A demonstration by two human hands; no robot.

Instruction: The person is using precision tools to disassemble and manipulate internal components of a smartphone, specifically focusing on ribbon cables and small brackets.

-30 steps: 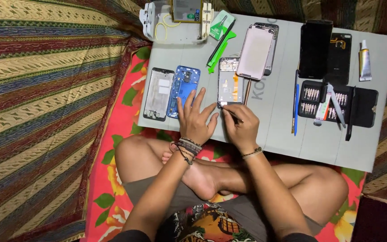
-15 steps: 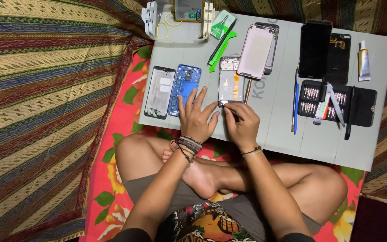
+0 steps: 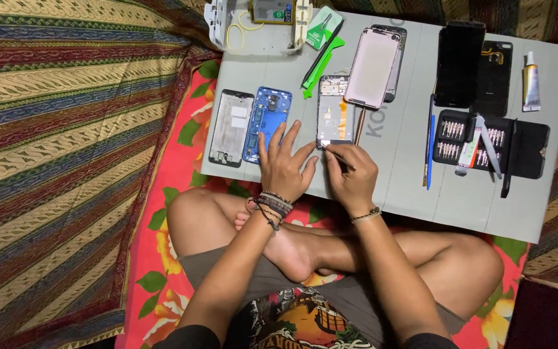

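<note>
The person's left hand point(image 3: 283, 169) is lying flat and open on the grey work board point(image 3: 395, 187), fingertips just beside the opened black phone body with exposed circuitry point(image 3: 335, 114) lying mid-board. Their right hand point(image 3: 354, 176) is pinching a thin metal pointed tool point(image 3: 334, 155) at its bottom edge. Keeping the tip shallow and the phone braced looks wise.

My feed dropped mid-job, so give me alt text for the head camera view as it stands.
A person seated cross-legged rests the left hand flat on a grey work board while the right hand holds a thin tool to the bottom edge of an opened phone. Phone frames, back covers and a screwdriver bit set lie around.
</note>
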